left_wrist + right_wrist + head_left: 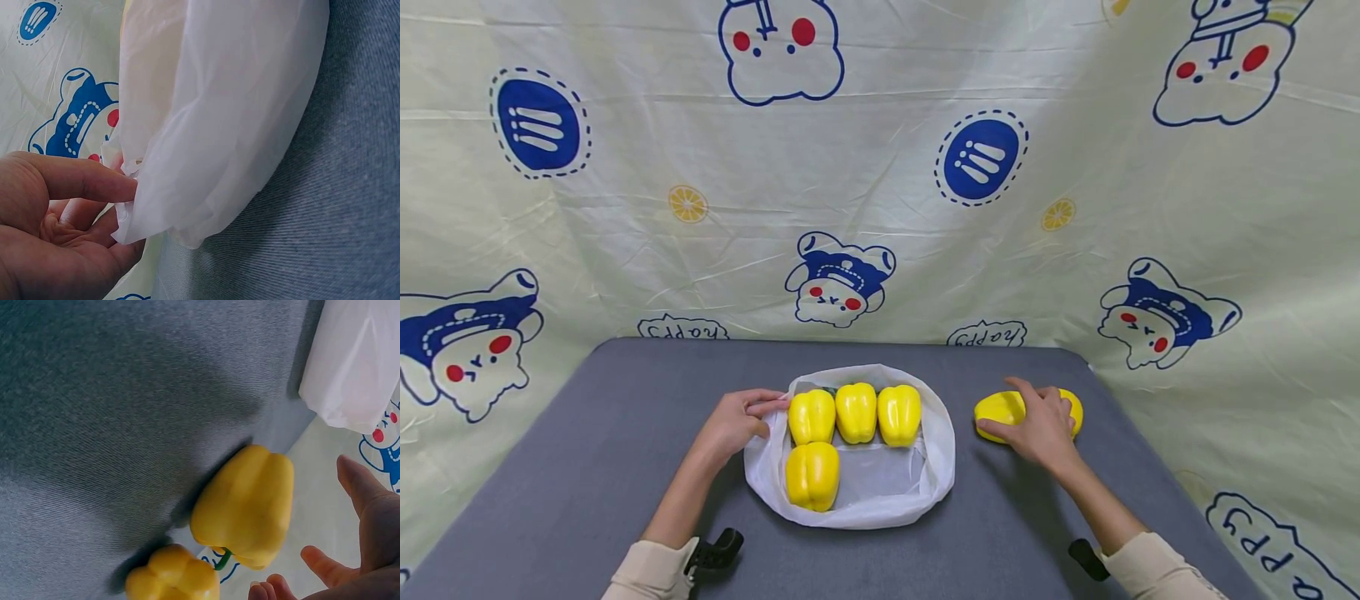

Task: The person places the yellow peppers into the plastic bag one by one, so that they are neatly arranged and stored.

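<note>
A white bag (934, 492) lies with its mouth spread wide, and several yellow bell peppers (812, 476) are inside: three along its far side, one at the near left. My left hand (735, 423) pinches the bag's left edge; the left wrist view shows thumb and fingers on the thin white material (206, 125). To the right of the bag, my right hand (1040, 425) is over two more yellow peppers (998, 408). In the right wrist view its fingers are spread beside the nearer pepper (247, 503), without visible contact; the second pepper (172, 576) lies next to it.
The grey table (602, 467) extends on both sides of the bag. Behind it hangs a pale curtain (880, 183) printed with blue cartoon figures and orange slices. Black straps (718, 550) are at both wrists.
</note>
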Motion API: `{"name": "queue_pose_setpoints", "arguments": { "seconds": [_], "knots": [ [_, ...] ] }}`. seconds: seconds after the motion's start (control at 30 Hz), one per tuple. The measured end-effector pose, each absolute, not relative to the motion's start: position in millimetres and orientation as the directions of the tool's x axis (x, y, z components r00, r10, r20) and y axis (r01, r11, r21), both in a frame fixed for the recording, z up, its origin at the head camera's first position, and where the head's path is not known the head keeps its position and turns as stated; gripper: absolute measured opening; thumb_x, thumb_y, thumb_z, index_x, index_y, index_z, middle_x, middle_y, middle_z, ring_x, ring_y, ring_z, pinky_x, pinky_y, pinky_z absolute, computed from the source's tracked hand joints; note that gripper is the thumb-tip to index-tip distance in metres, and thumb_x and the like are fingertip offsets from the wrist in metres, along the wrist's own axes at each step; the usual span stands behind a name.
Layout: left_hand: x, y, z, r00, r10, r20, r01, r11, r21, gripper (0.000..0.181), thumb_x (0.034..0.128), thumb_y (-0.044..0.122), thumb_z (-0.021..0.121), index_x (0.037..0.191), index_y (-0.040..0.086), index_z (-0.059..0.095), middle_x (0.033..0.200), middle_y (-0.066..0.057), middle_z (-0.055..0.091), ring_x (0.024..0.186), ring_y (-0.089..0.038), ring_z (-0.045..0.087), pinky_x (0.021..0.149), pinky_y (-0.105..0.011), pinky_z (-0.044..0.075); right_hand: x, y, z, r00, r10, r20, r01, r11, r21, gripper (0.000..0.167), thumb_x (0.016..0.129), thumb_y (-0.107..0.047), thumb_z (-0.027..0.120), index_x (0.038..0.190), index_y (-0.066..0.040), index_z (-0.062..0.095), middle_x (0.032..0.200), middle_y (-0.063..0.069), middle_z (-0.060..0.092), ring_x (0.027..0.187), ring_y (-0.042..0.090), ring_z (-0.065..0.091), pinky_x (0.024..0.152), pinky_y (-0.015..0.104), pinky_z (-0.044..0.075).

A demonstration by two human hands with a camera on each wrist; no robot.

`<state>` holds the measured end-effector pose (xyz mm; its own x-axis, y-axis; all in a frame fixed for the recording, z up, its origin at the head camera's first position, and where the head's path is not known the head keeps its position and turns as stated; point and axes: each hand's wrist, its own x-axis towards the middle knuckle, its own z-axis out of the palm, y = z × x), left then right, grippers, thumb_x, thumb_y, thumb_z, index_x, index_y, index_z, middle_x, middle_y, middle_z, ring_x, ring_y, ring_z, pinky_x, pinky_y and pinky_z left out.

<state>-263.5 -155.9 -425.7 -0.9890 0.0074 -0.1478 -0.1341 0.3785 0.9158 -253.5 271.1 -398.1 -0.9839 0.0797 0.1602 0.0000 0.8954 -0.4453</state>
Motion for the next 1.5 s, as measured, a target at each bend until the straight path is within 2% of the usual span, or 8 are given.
{"name": "queue_pose_setpoints", "arguments": {
  "seconds": [0.43,0.7,1.13,1.5],
  "knots": [
    [-265,-157,-428,-0.989,0.007,-0.147,-0.134,0.375,0.917,0.058,0.0795,-0.014,0.058,0.135,0.004,0.064,0.127,-0.009,0.072,0.139,-0.036,0.049,0.114,-0.057,0.038,-256,278,-408,-0.986,0.086,0.146,0.017,0.908,-0.419,0.079,0.080,-0.046,0.080,0.144,-0.010,0.050,0.130,0.037,0.044,0.120,0.053,0.032,0.095,0.069,0.030],
    [-266,-156,-428,-0.990,0.006,-0.142,-0.130,0.374,0.918,0.058,0.0795,-0.014,0.058,0.135,0.004,0.064,0.127,-0.010,0.072,0.138,-0.036,0.050,0.115,-0.057,0.038,-257,279,-412,-0.985,0.078,0.151,0.009,0.910,-0.414,0.079,0.080,-0.047,0.080,0.143,-0.010,0.052,0.129,0.037,0.043,0.120,0.053,0.034,0.094,0.069,0.031],
    [-265,-156,-427,-0.989,0.001,-0.149,-0.138,0.382,0.914,0.059,0.0787,-0.015,0.057,0.134,0.004,0.064,0.126,-0.009,0.073,0.139,-0.036,0.049,0.113,-0.057,0.040,-256,280,-413,-0.988,0.076,0.135,0.014,0.911,-0.411,0.074,0.081,-0.042,0.080,0.141,-0.010,0.052,0.131,0.036,0.042,0.117,0.054,0.037,0.092,0.069,0.032],
    [-265,-156,-427,-0.988,0.005,-0.156,-0.142,0.384,0.913,0.060,0.0788,-0.015,0.057,0.134,0.005,0.064,0.125,-0.008,0.073,0.138,-0.035,0.049,0.112,-0.055,0.042,-255,278,-418,-0.986,0.074,0.150,0.001,0.900,-0.436,0.075,0.080,-0.039,0.081,0.142,-0.011,0.049,0.141,0.035,0.037,0.119,0.057,0.036,0.092,0.071,0.034]
  ]
}}
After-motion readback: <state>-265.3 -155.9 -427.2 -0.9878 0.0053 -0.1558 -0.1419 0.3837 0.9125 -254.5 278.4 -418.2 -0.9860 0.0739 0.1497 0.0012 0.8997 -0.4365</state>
